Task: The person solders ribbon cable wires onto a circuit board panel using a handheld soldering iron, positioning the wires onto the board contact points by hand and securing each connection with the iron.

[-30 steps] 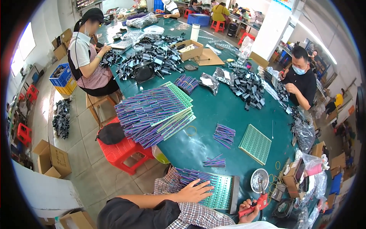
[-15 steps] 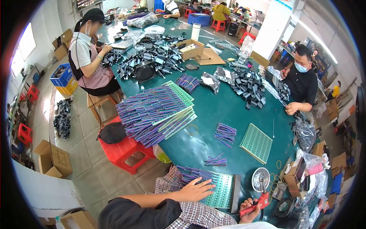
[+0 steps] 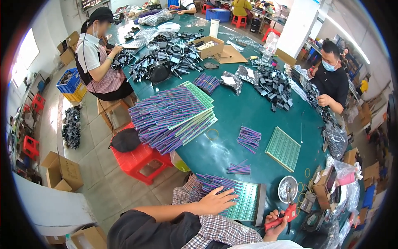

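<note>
My left hand [image 3: 218,202] lies with fingers spread over purple-and-blue wires [image 3: 209,182], partly covering the green circuit board panel [image 3: 242,203] beneath. A grey metal bar [image 3: 260,204] borders that panel's right edge. To the right, my right hand [image 3: 275,224] is wrapped round the red handle of a soldering gun [image 3: 291,212]. Its metal front end points up over a small metal bowl [image 3: 287,181] with shiny bits inside. Just beyond the panel sits a small bunch of wires [image 3: 239,168]; a larger bunch [image 3: 249,139] lies farther back.
Wired panels [image 3: 170,112] are stacked at the table's left edge. A bare green panel [image 3: 283,148] lies right of centre. Black parts [image 3: 275,91] are heaped near a masked co-worker [image 3: 330,79]; another co-worker [image 3: 99,58] sits left. Boxes and plastic bags crowd the right edge.
The head view has shifted slightly. The right co-worker's near hand has lifted from the table edge. My left hand stays spread on the wires, and my right still grips the soldering gun over the bowl.
</note>
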`<act>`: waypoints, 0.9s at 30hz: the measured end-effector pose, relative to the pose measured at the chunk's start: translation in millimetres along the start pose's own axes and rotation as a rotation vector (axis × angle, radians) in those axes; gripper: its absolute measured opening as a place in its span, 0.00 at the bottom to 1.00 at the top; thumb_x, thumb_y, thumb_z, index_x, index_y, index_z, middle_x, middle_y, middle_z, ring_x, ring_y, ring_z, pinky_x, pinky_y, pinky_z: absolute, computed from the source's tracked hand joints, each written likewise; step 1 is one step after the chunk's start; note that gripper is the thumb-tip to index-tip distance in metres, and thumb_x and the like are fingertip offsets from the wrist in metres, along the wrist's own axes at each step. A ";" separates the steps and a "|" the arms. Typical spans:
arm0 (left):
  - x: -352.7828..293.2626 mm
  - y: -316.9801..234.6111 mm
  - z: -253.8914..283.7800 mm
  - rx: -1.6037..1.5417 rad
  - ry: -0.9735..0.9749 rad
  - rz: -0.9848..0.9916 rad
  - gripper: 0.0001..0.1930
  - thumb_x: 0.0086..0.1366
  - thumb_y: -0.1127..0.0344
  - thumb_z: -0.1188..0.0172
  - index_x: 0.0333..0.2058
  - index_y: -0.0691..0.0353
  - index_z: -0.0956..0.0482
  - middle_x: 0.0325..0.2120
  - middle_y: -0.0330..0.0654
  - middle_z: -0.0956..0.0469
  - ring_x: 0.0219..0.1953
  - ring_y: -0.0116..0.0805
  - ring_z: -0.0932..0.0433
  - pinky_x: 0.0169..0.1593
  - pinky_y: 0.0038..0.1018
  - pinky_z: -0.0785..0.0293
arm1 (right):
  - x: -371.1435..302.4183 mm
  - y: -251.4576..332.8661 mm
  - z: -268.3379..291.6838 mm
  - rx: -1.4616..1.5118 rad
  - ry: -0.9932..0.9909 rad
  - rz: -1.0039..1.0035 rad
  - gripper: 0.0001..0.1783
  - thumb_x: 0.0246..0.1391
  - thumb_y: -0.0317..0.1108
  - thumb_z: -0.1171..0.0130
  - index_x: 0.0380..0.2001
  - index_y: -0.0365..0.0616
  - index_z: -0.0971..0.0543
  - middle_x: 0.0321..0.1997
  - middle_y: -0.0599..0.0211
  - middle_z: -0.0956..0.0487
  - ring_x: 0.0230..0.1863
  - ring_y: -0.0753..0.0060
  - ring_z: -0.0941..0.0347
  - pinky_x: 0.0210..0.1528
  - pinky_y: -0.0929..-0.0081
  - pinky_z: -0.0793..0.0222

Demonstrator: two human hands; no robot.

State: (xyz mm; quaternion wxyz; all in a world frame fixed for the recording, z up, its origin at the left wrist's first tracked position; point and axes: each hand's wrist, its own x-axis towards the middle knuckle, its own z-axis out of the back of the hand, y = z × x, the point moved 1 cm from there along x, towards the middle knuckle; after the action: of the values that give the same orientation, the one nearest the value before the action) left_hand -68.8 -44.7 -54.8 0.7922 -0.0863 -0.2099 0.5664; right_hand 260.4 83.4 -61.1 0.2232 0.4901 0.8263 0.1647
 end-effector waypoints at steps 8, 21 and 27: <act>3.0 -3.5 20.3 -0.089 0.298 -0.002 0.50 0.45 0.46 0.22 0.67 0.50 0.33 0.73 0.41 0.44 0.77 0.43 0.53 0.73 0.54 0.51 | -8.0 0.1 1.2 0.022 0.079 0.007 0.16 0.61 0.45 0.36 0.46 0.50 0.23 0.39 0.66 0.32 0.36 0.72 0.33 0.46 0.66 0.29; 98.9 50.7 150.0 -0.411 -0.345 0.303 0.42 0.58 0.56 0.27 0.69 0.53 0.36 0.74 0.58 0.54 0.75 0.61 0.49 0.73 0.50 0.47 | 6.4 -0.4 -10.5 0.037 0.092 0.018 0.16 0.61 0.45 0.37 0.47 0.50 0.25 0.39 0.68 0.32 0.37 0.75 0.34 0.49 0.68 0.32; 109.0 70.6 122.2 0.072 0.314 0.384 0.38 0.60 0.43 0.32 0.65 0.51 0.30 0.72 0.58 0.45 0.73 0.59 0.45 0.71 0.56 0.48 | -2.2 -5.1 0.1 0.055 0.101 0.022 0.15 0.62 0.45 0.39 0.46 0.50 0.26 0.39 0.66 0.34 0.36 0.73 0.35 0.46 0.67 0.32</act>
State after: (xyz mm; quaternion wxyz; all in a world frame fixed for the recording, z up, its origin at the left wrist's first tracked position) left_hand -152.7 69.1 53.9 0.6957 -0.1832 -0.0439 0.6932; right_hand 257.6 79.1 -63.2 0.1660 0.4963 0.8352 0.1689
